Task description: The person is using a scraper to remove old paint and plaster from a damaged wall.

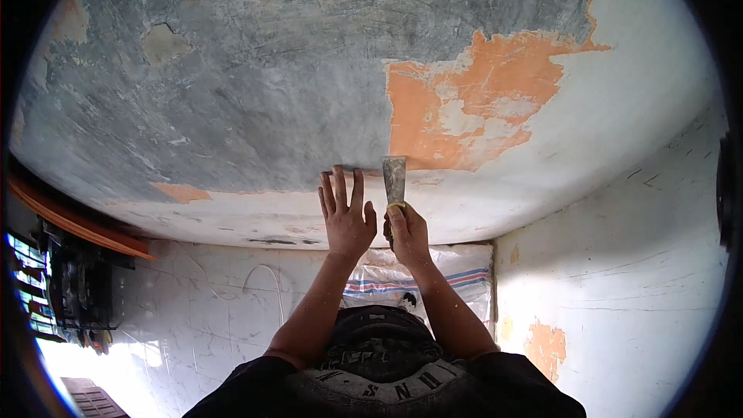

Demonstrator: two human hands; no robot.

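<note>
My right hand is wrapped round the handle of a scraper, its worn grey blade pointing away from me. The blade's tip meets the wall at the lower left corner of an orange patch. Just left of the scraper, my left hand has its fingers stretched out, with the fingertips against the wall near the lower border of the grey area. Nothing shows in the left hand. White paint surrounds the orange patch on its right and below.
A side wall with a peeled orange spot rises at right. Below lie a marbled tile floor and a striped plastic sheet. A thin pale cable curls on the tiles. Dark furniture stands by a bright opening at left.
</note>
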